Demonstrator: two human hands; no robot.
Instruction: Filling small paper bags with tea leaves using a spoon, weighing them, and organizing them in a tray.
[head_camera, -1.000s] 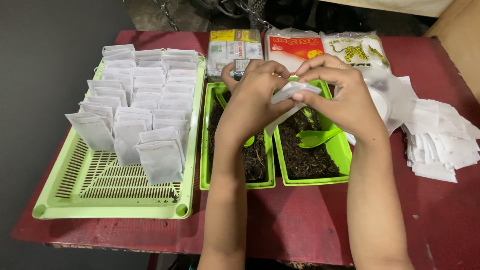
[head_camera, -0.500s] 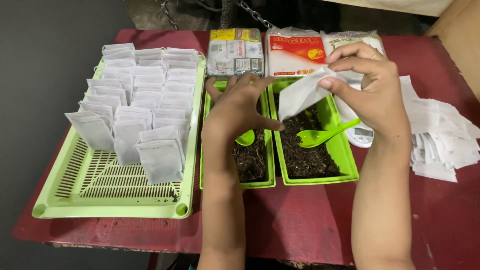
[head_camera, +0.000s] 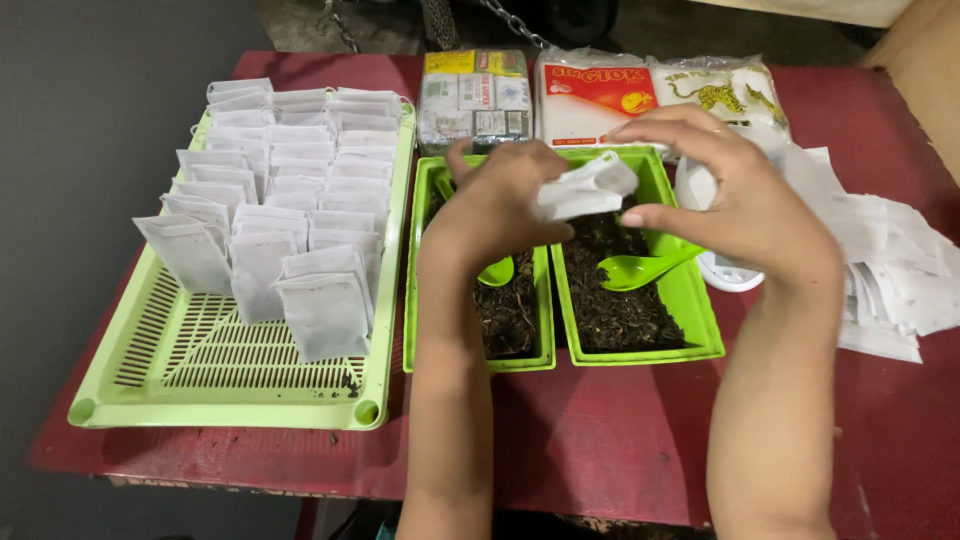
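Both hands hold one small white paper bag (head_camera: 585, 187) above two green trays of dark loose tea. My left hand (head_camera: 497, 205) grips the bag's left side over the left tray (head_camera: 478, 355). My right hand (head_camera: 720, 195) pinches the bag's right edge over the right tray (head_camera: 700, 320). A green spoon (head_camera: 640, 270) lies in the right tray's tea, under my right hand. A second green spoon (head_camera: 497, 272) rests in the left tray, partly hidden by my left wrist.
A large slotted green basket (head_camera: 215, 385) at the left holds several rows of standing filled white bags (head_camera: 290, 190). Three packets (head_camera: 590, 95) lie at the back. A pile of empty white bags (head_camera: 890, 270) lies at the right on the red table (head_camera: 600, 440). A white object (head_camera: 725, 275) sits beside the right tray.
My left hand has come up from the left tray's spoon and taken hold of the white bag, which both hands now grip and crumple over the trays.
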